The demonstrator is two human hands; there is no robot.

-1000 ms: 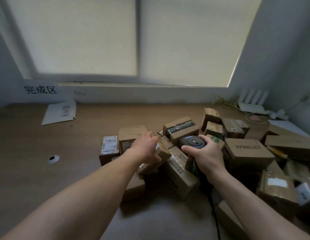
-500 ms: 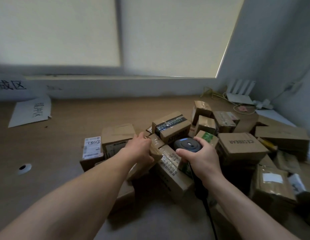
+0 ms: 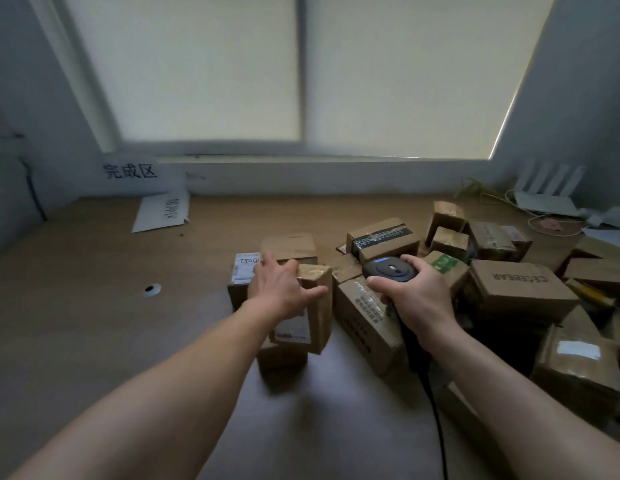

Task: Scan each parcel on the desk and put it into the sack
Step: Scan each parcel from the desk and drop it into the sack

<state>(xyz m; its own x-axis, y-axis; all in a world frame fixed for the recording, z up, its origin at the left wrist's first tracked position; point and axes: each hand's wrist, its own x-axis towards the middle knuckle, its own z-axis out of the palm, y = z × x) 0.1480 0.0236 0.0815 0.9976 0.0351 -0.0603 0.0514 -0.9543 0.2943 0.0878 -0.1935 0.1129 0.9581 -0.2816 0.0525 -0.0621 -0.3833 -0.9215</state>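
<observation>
Head cam: got small box tipped up on end now at left edge of pile, label side toward camera, vs lying flat among others 0.5 s ago. Gripping it w/ left hand: thumb across near face, other fingers hooked over far top edge, slightly spread. Can't tell if lifted clear or resting on box below. Holding scanner in right hand much as before, fingers wrapped round handle, head up just beside box. Reads as parcel singled out, label exposed, scan prob next, not yet done. Trailing cable down toward camera. Plenty more boxes to right on desk. No sack in view.
</observation>
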